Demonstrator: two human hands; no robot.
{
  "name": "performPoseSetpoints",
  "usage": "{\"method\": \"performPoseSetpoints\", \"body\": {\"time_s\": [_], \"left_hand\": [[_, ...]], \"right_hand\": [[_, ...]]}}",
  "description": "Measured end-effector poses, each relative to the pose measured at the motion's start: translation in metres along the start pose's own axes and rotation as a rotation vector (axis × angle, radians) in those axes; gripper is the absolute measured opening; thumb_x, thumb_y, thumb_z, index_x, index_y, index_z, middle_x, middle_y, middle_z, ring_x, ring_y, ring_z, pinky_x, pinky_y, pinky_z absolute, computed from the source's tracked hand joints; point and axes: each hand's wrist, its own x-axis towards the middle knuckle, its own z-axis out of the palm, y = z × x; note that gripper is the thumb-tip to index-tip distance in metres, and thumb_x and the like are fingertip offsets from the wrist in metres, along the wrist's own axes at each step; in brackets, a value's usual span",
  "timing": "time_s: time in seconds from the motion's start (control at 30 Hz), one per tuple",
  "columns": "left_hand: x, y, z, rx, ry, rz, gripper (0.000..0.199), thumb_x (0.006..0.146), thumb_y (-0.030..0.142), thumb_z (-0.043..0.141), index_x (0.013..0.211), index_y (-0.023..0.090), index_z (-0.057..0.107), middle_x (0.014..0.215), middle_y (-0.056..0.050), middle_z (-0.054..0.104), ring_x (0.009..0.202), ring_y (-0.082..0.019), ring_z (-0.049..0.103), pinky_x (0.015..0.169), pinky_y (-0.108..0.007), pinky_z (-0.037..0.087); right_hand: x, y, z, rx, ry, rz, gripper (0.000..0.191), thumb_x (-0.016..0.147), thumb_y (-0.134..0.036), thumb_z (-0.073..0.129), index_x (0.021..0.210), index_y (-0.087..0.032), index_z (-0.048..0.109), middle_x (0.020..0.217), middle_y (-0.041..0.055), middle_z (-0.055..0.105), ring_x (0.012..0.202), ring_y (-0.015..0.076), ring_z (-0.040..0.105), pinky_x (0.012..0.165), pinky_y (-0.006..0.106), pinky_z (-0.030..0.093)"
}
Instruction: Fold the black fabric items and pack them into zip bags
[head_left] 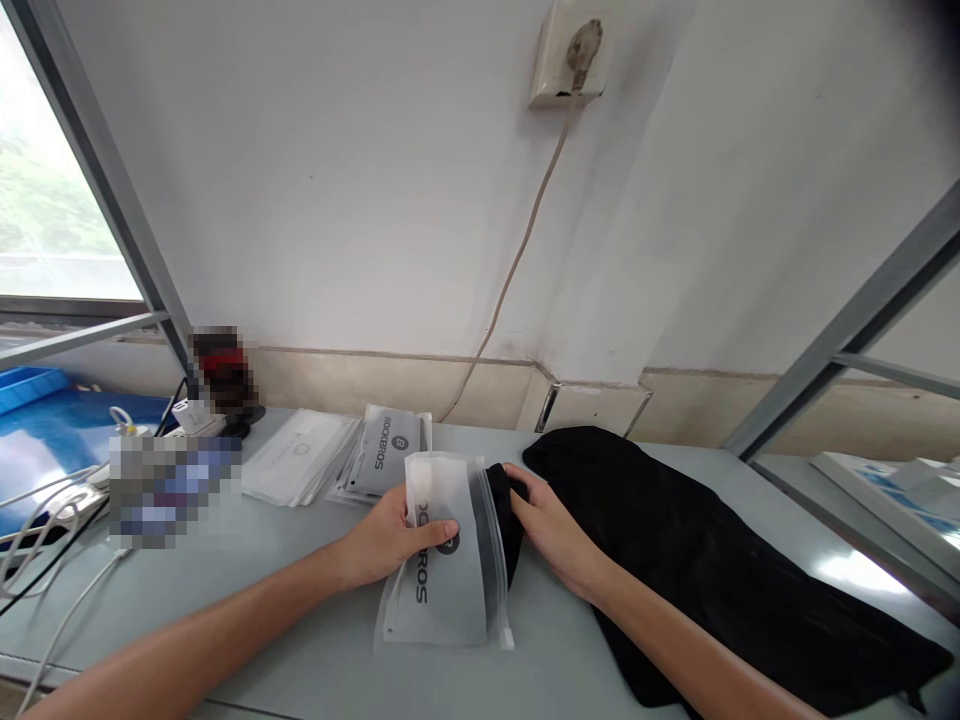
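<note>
My left hand (405,535) grips a frosted zip bag (450,600) printed with ROCKBROS, its thumb lying across the front. The bag's zip edge faces right, with a white slider at the lower corner. At that edge, my right hand (547,525) is closed on a folded black cloth (504,515). Part of this cloth is behind or inside the bag's mouth; I cannot tell how far in it sits. A large black fabric piece (675,560) is spread over the table to the right, partly under my right forearm.
Behind my left hand are a stack of printed bags (390,450) and a stack of plain whitish bags (300,455). White cables and a power strip (79,500) crowd the left side. A plugged cord (525,240) runs down the wall. Metal frame posts (847,330) stand at both sides.
</note>
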Motion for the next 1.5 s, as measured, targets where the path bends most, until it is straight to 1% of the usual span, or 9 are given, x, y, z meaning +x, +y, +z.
{"method": "performPoseSetpoints", "body": {"time_s": [0.23, 0.33, 0.5, 0.7, 0.93, 1.13, 1.27, 1.37, 1.5], "left_hand": [[0.001, -0.001, 0.0, 0.002, -0.004, 0.005, 0.044, 0.082, 0.048, 0.084, 0.108, 0.017, 0.066, 0.093, -0.005, 0.071, 0.088, -0.021, 0.066, 0.084, -0.036, 0.054], [0.0, 0.0, 0.0, 0.011, 0.006, -0.014, 0.045, 0.082, 0.048, 0.084, 0.107, 0.016, 0.065, 0.093, -0.004, 0.071, 0.089, -0.021, 0.066, 0.085, -0.036, 0.054], [-0.002, 0.001, 0.0, 0.026, 0.021, -0.029, 0.046, 0.081, 0.049, 0.084, 0.107, 0.016, 0.066, 0.094, -0.006, 0.072, 0.09, -0.023, 0.067, 0.086, -0.038, 0.054], [-0.001, -0.001, -0.001, 0.023, 0.003, -0.027, 0.044, 0.082, 0.049, 0.083, 0.106, 0.017, 0.065, 0.094, -0.005, 0.072, 0.089, -0.021, 0.067, 0.083, -0.035, 0.053], [0.0, -0.003, -0.003, 0.016, -0.012, -0.05, 0.049, 0.081, 0.052, 0.084, 0.108, 0.016, 0.064, 0.096, -0.006, 0.072, 0.089, -0.022, 0.067, 0.083, -0.035, 0.053], [0.001, -0.009, -0.006, 0.023, -0.039, -0.029, 0.048, 0.083, 0.052, 0.082, 0.109, 0.016, 0.065, 0.095, -0.007, 0.072, 0.09, -0.023, 0.068, 0.084, -0.037, 0.055], [0.001, -0.01, -0.007, 0.023, -0.047, -0.025, 0.047, 0.084, 0.052, 0.081, 0.109, 0.016, 0.065, 0.096, -0.007, 0.073, 0.09, -0.023, 0.068, 0.085, -0.038, 0.055], [0.001, -0.01, -0.007, 0.009, -0.054, -0.029, 0.045, 0.084, 0.051, 0.081, 0.108, 0.016, 0.065, 0.096, -0.007, 0.073, 0.089, -0.023, 0.068, 0.083, -0.036, 0.054], [0.0, -0.008, -0.006, 0.003, -0.055, -0.022, 0.044, 0.085, 0.051, 0.081, 0.107, 0.016, 0.065, 0.096, -0.007, 0.073, 0.088, -0.022, 0.068, 0.082, -0.035, 0.054]], "right_hand": [[0.0, -0.003, 0.001, -0.001, 0.002, 0.01, 0.035, 0.087, -0.056, 0.072, 0.104, -0.025, 0.074, 0.095, 0.0014, 0.074, 0.086, 0.0237, 0.065, 0.079, 0.034, 0.051], [0.0, -0.004, 0.002, -0.01, 0.002, 0.012, 0.038, 0.087, -0.059, 0.071, 0.103, -0.025, 0.074, 0.095, 0.0018, 0.074, 0.085, 0.0237, 0.064, 0.078, 0.034, 0.051], [0.0, -0.004, 0.002, 0.004, 0.0, 0.014, 0.036, 0.087, -0.056, 0.073, 0.104, -0.025, 0.074, 0.096, 0.0015, 0.074, 0.084, 0.023, 0.064, 0.079, 0.034, 0.051], [0.0, -0.002, 0.001, 0.028, -0.004, 0.039, 0.032, 0.088, -0.053, 0.073, 0.104, -0.026, 0.074, 0.101, 0.0007, 0.074, 0.08, 0.0204, 0.064, 0.074, 0.032, 0.05], [0.0, -0.002, 0.002, 0.041, -0.011, 0.047, 0.035, 0.086, -0.056, 0.075, 0.104, -0.026, 0.074, 0.097, 0.0011, 0.075, 0.079, 0.02, 0.064, 0.069, 0.03, 0.05], [-0.001, 0.0, 0.002, 0.069, -0.033, 0.119, 0.038, 0.084, -0.057, 0.076, 0.106, -0.026, 0.074, 0.093, 0.0, 0.074, 0.07, 0.0169, 0.061, 0.063, 0.028, 0.048], [-0.002, 0.0, 0.002, 0.06, -0.042, 0.137, 0.038, 0.085, -0.059, 0.075, 0.106, -0.027, 0.073, 0.095, 0.0004, 0.075, 0.071, 0.0171, 0.061, 0.061, 0.027, 0.047], [-0.002, -0.001, 0.003, 0.043, -0.04, 0.155, 0.042, 0.085, -0.063, 0.073, 0.106, -0.027, 0.073, 0.094, 0.0009, 0.075, 0.069, 0.0173, 0.061, 0.059, 0.028, 0.045], [-0.002, -0.002, 0.004, 0.057, -0.046, 0.155, 0.043, 0.085, -0.065, 0.072, 0.107, -0.027, 0.073, 0.096, 0.0015, 0.075, 0.073, 0.0193, 0.063, 0.062, 0.029, 0.049]]}}
